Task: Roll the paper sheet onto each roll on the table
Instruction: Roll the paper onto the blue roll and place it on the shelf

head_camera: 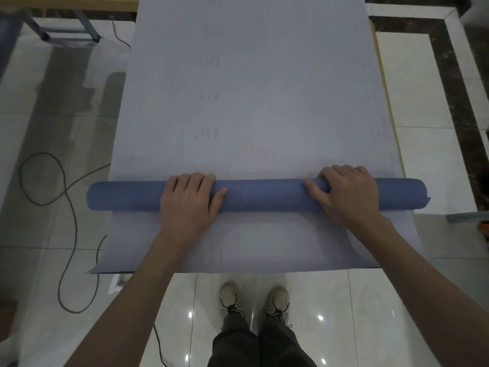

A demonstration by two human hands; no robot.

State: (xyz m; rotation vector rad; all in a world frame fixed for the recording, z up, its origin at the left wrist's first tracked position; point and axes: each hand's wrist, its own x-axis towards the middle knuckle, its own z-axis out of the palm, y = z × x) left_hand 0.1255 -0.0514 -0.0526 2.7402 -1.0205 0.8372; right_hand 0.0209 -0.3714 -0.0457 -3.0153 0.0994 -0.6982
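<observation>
a: so, nearest first, what is lying where?
b: the paper sheet (251, 88) is covering the table (387, 102), and its near end is hanging a little past the near edge, above the person's shoes (230, 295). a bare strip of sheet is lying between that edge and the blue roll (264, 194).
a: and the hands?
b: both are holding the roll. the left hand (189, 200) is gripping it left of the middle, fingers curling over the far side, thumb lying along the top. the right hand (346, 193) is gripping it right of the middle, fingers bending over the top.
a: which way is the roll running?
b: its long axis is running across the table, left edge to right edge, both ends sticking out past the sheet's sides. the hands are sitting about level, neither one leading.
a: and beyond it?
b: the sheet is stretching flat toward the far edge, faint numbers showing on it. i am judging that the push is needing to go straight away from the body, both hands evenly, or the winding is going to skew.
</observation>
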